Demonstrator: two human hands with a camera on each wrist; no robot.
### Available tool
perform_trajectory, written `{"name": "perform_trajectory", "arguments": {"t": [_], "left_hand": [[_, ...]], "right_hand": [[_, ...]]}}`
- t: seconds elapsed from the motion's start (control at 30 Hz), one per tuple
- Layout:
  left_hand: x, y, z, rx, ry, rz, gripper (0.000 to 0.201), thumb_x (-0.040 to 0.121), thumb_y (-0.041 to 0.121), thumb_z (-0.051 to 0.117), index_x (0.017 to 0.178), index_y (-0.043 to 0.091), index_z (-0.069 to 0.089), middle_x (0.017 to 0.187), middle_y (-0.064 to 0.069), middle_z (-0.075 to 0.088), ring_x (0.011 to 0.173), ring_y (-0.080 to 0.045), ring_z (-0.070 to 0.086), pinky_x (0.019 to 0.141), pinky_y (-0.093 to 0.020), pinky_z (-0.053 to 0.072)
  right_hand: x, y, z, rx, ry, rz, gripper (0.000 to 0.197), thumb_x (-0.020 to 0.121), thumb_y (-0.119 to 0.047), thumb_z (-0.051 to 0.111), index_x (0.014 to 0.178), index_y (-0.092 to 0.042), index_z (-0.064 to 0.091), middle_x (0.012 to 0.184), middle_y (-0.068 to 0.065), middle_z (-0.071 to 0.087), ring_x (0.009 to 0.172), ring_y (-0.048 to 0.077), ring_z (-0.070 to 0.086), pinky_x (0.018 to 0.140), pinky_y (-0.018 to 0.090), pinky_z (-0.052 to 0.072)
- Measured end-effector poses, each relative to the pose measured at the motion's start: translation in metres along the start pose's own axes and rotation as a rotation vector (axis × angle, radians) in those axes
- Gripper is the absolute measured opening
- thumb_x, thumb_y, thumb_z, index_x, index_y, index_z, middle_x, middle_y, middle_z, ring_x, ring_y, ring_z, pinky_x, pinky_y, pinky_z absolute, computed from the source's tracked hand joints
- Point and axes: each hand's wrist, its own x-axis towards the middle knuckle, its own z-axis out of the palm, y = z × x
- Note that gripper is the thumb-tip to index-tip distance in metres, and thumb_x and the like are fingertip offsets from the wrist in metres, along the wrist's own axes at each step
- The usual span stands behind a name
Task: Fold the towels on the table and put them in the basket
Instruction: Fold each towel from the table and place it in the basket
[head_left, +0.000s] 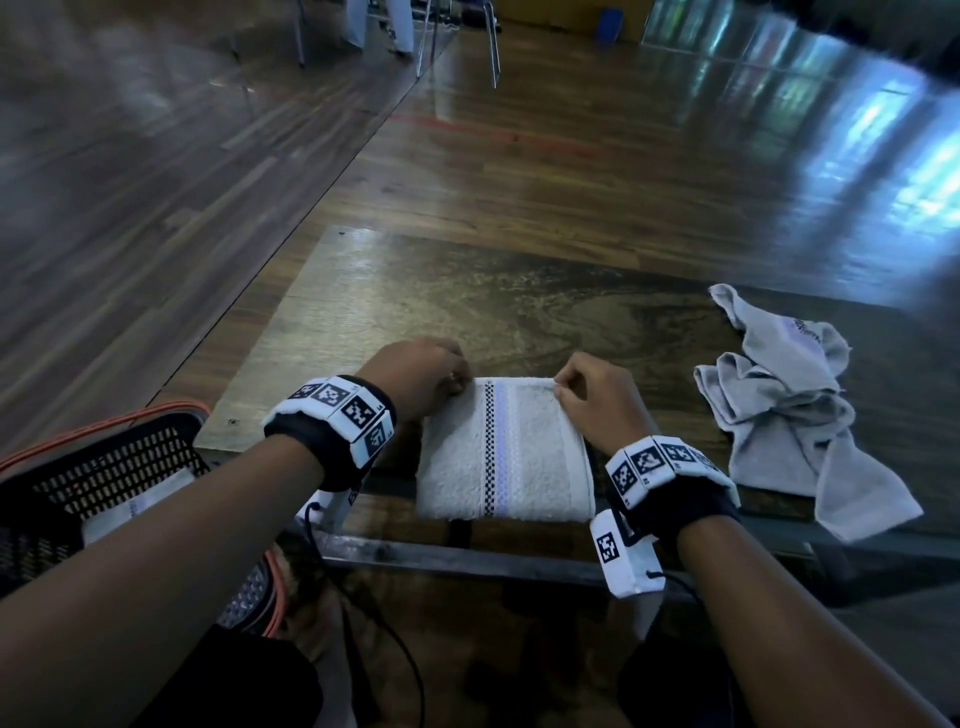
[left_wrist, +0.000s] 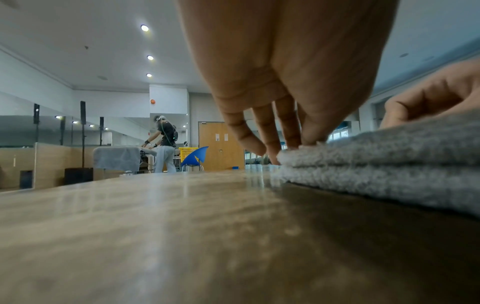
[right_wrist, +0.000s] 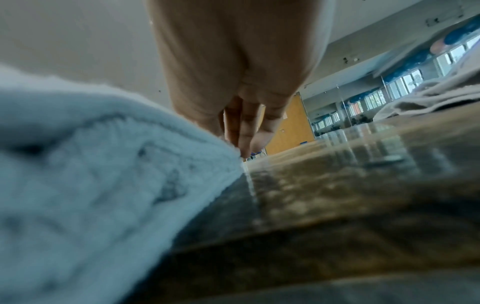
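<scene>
Basket (head_left: 104, 467) off the table's (head_left: 519, 301) left corner holds one folded towel (head_left: 135, 506); left hand (head_left: 421, 374) and right hand (head_left: 597, 400) pinch the white towel's (head_left: 504, 457) far corners.

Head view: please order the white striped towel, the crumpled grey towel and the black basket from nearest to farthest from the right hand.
1. White striped towel: the right hand pinches its far right corner, in front of the person.
2. Crumpled grey towel: lies to the right on the table, apart from the hand.
3. Black basket: far left, beyond the left hand, beside the table.
</scene>
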Motion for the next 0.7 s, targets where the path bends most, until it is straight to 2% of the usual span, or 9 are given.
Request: {"name": "perform_trajectory", "arguments": {"t": [0.1,0.17,0.27,0.33,0.4,0.47,0.53,0.6,0.7], "left_hand": [[0.001,-0.001,-0.001,0.003,-0.013,-0.003,0.024,0.091,0.025,0.052,0.111,0.025,0.064,0.114,0.006,0.061,0.105,-0.015,0.055,0.074,-0.027,0.043],[0.002,-0.002,0.000,-0.010,-0.011,-0.028,0.022,0.091,0.025,0.053,0.109,0.023,0.065,0.112,0.005,0.061,0.104,-0.016,0.055,0.073,-0.027,0.042],[0.004,-0.002,0.001,-0.038,-0.010,-0.071,0.016,0.090,0.023,0.055,0.101,0.018,0.065,0.106,0.001,0.063,0.099,-0.018,0.057,0.077,-0.032,0.048],[0.006,-0.001,0.000,-0.068,-0.013,-0.107,0.010,0.089,0.020,0.056,0.095,0.016,0.063,0.100,-0.002,0.065,0.092,-0.021,0.059,0.077,-0.036,0.051],[0.007,0.000,0.000,-0.085,0.002,-0.153,0.007,0.089,0.019,0.054,0.091,0.017,0.060,0.095,-0.005,0.065,0.086,-0.024,0.060,0.071,-0.036,0.051],[0.006,0.002,0.000,-0.042,0.027,-0.204,0.008,0.090,0.020,0.051,0.093,0.019,0.057,0.093,-0.005,0.065,0.080,-0.023,0.059,0.068,-0.032,0.046],[0.004,0.005,0.001,0.069,0.040,-0.224,0.010,0.091,0.020,0.048,0.098,0.021,0.055,0.095,-0.003,0.066,0.081,-0.022,0.057,0.083,-0.034,0.038],[0.001,0.010,-0.001,0.130,0.073,-0.212,0.015,0.090,0.019,0.048,0.104,0.021,0.054,0.104,0.000,0.064,0.092,-0.022,0.059,0.095,-0.036,0.031],[-0.008,0.030,-0.002,0.113,0.129,-0.134,0.018,0.089,0.018,0.048,0.103,0.020,0.057,0.108,0.001,0.063,0.097,-0.022,0.060,0.096,-0.037,0.034]], "right_hand": [[0.004,0.004,0.001,0.076,0.023,0.068,0.013,0.085,-0.012,0.059,0.076,-0.021,0.056,0.073,-0.005,0.063,0.069,0.008,0.060,0.057,0.019,0.045],[0.006,0.005,0.002,0.093,0.024,0.090,0.013,0.085,-0.012,0.059,0.076,-0.021,0.056,0.072,-0.007,0.061,0.068,0.005,0.058,0.057,0.016,0.044],[0.007,0.004,0.002,0.113,0.021,0.080,0.013,0.086,-0.010,0.059,0.081,-0.021,0.055,0.075,-0.008,0.061,0.071,0.005,0.059,0.062,0.019,0.046],[0.007,0.002,0.002,0.099,0.021,0.053,0.014,0.085,-0.007,0.059,0.082,-0.020,0.055,0.075,-0.003,0.064,0.070,0.011,0.061,0.062,0.024,0.048],[0.006,0.000,0.001,0.046,0.006,0.029,0.015,0.085,-0.005,0.057,0.081,-0.020,0.059,0.075,0.000,0.066,0.070,0.017,0.063,0.065,0.032,0.051],[0.005,-0.004,0.001,-0.027,-0.027,0.022,0.016,0.087,-0.008,0.054,0.085,-0.020,0.065,0.086,0.001,0.067,0.078,0.018,0.063,0.072,0.036,0.053],[0.002,-0.010,0.002,-0.149,-0.034,0.002,0.019,0.090,-0.012,0.051,0.095,-0.019,0.068,0.102,0.002,0.061,0.092,0.019,0.058,0.080,0.040,0.051],[-0.005,-0.017,0.003,-0.308,0.019,-0.039,0.022,0.090,-0.012,0.051,0.101,-0.015,0.069,0.110,0.004,0.053,0.101,0.022,0.050,0.087,0.041,0.046],[-0.016,-0.029,0.005,-0.535,-0.026,-0.066,0.027,0.091,-0.015,0.046,0.108,-0.013,0.066,0.118,0.003,0.050,0.110,0.023,0.041,0.093,0.041,0.038]]}}
